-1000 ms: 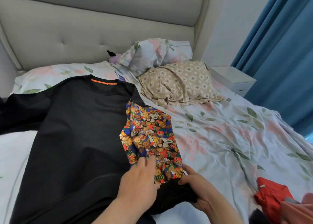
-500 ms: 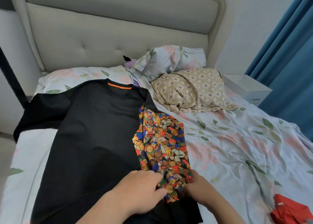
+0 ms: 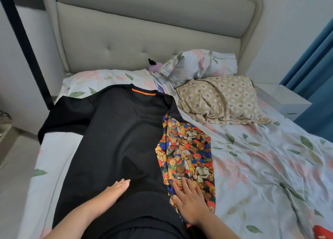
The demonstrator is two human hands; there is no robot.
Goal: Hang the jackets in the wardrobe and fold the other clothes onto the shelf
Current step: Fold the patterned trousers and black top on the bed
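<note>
both hands lie flat with straight fingers, left hand on the black shirt, right hand on the bear panel, likely smoothing it for folding on the bed.

A grey padded headboard fills the upper frame; white nightstand and blue curtain at right.

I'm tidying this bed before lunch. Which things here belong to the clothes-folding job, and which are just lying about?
Job:
black T-shirt under left hand
bear-print fabric under right hand
red garment, probably

Lying about:
beige pillow
floral pillow
purple toy
nightstand
</note>
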